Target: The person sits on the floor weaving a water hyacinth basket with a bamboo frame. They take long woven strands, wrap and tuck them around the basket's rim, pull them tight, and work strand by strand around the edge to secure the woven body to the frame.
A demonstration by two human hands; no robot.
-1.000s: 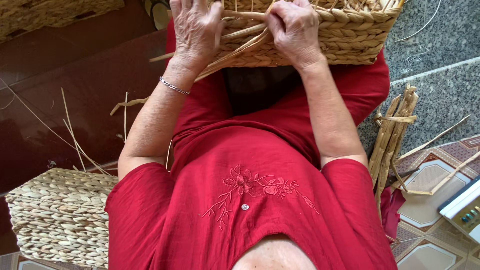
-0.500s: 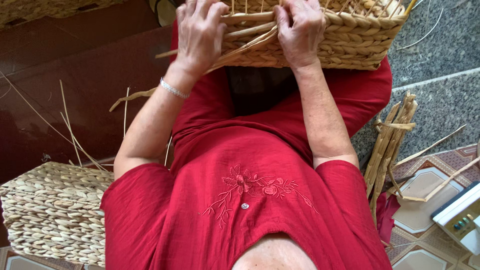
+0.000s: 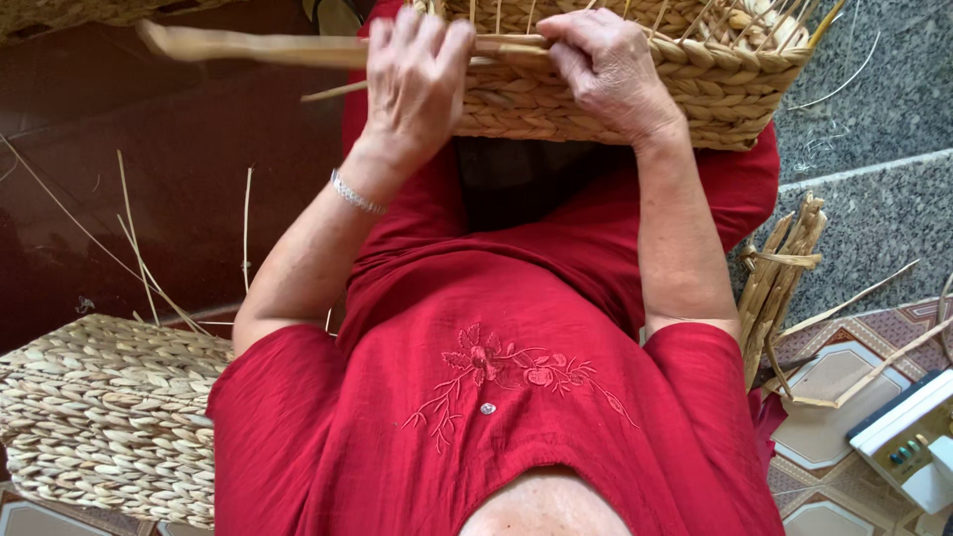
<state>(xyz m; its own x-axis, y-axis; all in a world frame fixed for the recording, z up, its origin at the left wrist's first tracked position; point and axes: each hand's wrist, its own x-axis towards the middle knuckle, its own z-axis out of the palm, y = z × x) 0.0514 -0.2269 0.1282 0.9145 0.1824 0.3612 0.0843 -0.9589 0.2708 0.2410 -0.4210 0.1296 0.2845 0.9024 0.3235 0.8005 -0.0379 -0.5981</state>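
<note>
The half-woven basket [image 3: 635, 89] is resting on the person's lap, the left hand [image 3: 417, 74] gripping a flat strand [image 3: 248, 45] and pulling it leftward while the right hand [image 3: 606, 69] is pinching the rim weave, so keeping tension even seems wise.

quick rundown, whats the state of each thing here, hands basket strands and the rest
left hand: closed on a flat strand, over the basket rim
right hand: fingers pressed on the basket rim
woven basket: unfinished, on the lap, stakes sticking up
flat strand: blurred, stretched out left of the basket
finished woven basket: lying on the floor at left
bundle of strands: tied, lying at right
</note>
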